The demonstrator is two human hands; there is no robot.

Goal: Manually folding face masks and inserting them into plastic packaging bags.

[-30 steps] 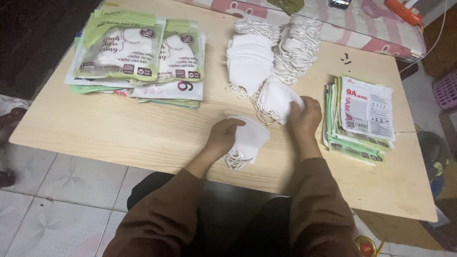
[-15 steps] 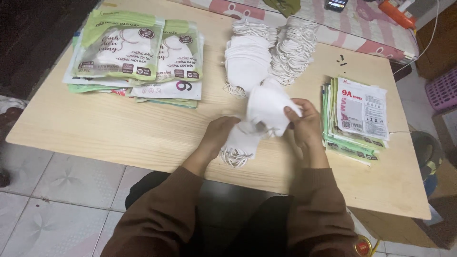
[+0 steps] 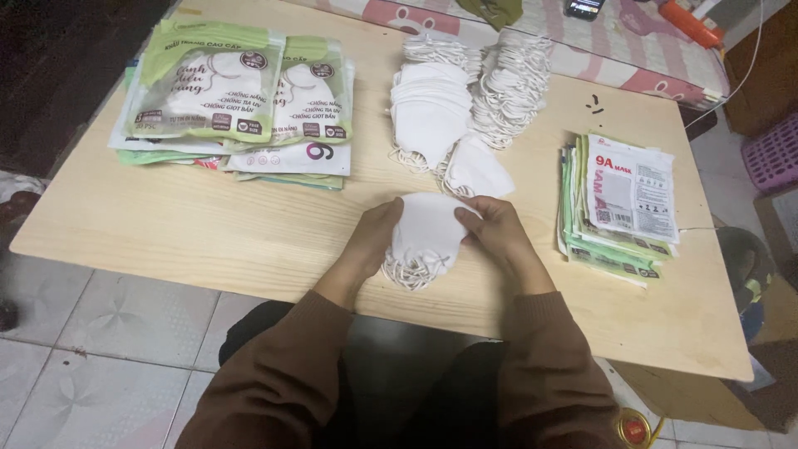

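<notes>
Lowered since half a second ago, small stack of white folded fabric face masks [image 3: 428, 233] now sits on the pale wooden table [image 3: 208, 233], left hand [image 3: 370, 241] and right hand [image 3: 495, 233] clasping its sides; best keep edges squared, ear loops tucked.

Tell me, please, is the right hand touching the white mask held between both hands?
Touching: the head view shows the right hand's fingers pressed on the white mask's edge.

Small mask stack [image 3: 426, 237] is held between left hand [image 3: 370, 245] and right hand [image 3: 499, 241] at the near table [image 3: 208, 233] edge. Behind it one mask [image 3: 478, 169] is laid, then the loose mask pile [image 3: 465, 96]. Filled packets [image 3: 237, 104] are stacked far left; flat pouches [image 3: 619, 204] right.
</notes>
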